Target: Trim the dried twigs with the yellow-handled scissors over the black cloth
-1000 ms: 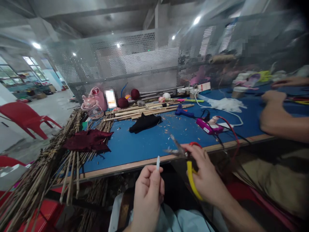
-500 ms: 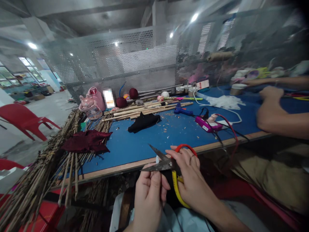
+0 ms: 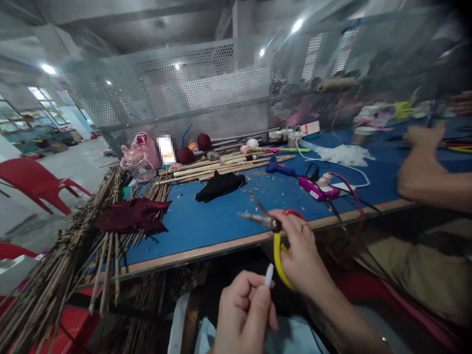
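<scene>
White and slim, a small piece [image 3: 269, 275] held in the air, in view just below the table's wooden edge [image 3: 199, 254], tip leaning toward one o'clock, lower part pinched between thumb and forefinger of the left hand [image 3: 245, 307], with the other fingers curled in. At twelve o'clock from the piece, just beyond the tip and apart from it, scissors [image 3: 275, 224] with blades spread and aimed at about ten o'clock. At two o'clock, the right hand [image 3: 300, 248], fingers closed around the red and yellow handles, their exact placement in the loops partly hidden. Farther out on the blue tabletop [image 3: 195, 228], at eleven o'clock, a crumpled black cloth [image 3: 221, 187], behind it pale wooden sticks [image 3: 197, 170] laid roughly side by side, and behind those a dark red ball [image 3: 204, 142]. At twelve, a blue gun-shaped tool [image 3: 279, 167]; at one, a purple power strip [image 3: 317, 190] and, beyond, a heap of white plastic [image 3: 348, 156]. At ten, a dark red cloth [image 3: 132, 215] lying over thin twigs [image 3: 79, 241]; farther along ten, a red chair [image 3: 40, 179] on the floor. At two, well apart, a co-worker's forearm [image 3: 420, 169] over the tabletop, hand too blurred to tell open from closed.
</scene>
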A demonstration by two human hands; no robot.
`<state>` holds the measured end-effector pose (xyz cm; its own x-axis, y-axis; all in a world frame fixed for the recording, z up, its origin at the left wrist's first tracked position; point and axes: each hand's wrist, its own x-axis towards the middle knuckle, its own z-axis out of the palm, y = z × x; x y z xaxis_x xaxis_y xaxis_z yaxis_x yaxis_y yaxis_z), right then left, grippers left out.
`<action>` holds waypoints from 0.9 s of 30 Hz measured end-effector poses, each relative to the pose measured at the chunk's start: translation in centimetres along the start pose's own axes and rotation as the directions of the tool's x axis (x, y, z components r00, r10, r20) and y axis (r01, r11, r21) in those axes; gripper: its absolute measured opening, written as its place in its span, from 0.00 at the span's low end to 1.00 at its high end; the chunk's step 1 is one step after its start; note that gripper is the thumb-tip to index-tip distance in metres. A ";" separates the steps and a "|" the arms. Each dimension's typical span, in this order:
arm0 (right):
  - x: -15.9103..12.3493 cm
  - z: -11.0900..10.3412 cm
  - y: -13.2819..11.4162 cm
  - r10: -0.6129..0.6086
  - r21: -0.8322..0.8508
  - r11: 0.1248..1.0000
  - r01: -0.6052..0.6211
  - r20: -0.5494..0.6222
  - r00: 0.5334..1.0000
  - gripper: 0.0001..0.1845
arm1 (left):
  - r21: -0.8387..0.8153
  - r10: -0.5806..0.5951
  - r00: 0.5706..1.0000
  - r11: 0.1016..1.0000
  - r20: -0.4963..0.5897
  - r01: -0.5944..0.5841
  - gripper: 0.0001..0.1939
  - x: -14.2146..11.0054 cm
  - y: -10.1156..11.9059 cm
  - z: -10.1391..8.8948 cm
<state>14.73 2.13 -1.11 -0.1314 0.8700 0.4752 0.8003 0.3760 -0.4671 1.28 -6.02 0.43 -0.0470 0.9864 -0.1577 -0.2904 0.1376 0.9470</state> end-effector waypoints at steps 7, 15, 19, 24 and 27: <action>-0.2 -0.9 -0.3 -0.113 0.045 0.993 0.110 0.073 0.991 0.38 | -0.165 0.016 0.998 0.986 -0.067 -0.027 0.17 1.3 0.2 -0.5; -1.4 -0.6 -2.3 -0.191 -0.002 0.981 0.193 0.121 0.974 0.40 | -0.091 0.066 0.992 0.993 -0.110 -0.077 0.16 1.3 0.0 -0.4; -1.5 -0.7 -2.3 -0.193 -0.005 0.981 0.195 0.136 0.972 0.40 | -0.079 0.087 0.989 0.992 -0.121 -0.097 0.16 1.2 -0.1 -0.5; -1.7 -0.6 -2.5 -0.191 -0.005 0.981 0.194 0.157 0.969 0.41 | -0.059 0.091 0.992 0.994 -0.091 -0.097 0.16 1.3 -0.4 -0.6; -1.7 -0.6 -2.6 -0.198 -0.002 0.980 0.201 0.152 0.968 0.41 | 0.025 0.120 0.986 0.993 -0.118 -0.118 0.16 1.3 -0.2 -1.0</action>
<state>13.17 -0.55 -0.27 -0.3747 0.8162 0.4398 0.7588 0.5425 -0.3604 0.36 -4.84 -0.25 -0.1940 0.9781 -0.0751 -0.2590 0.0227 0.9656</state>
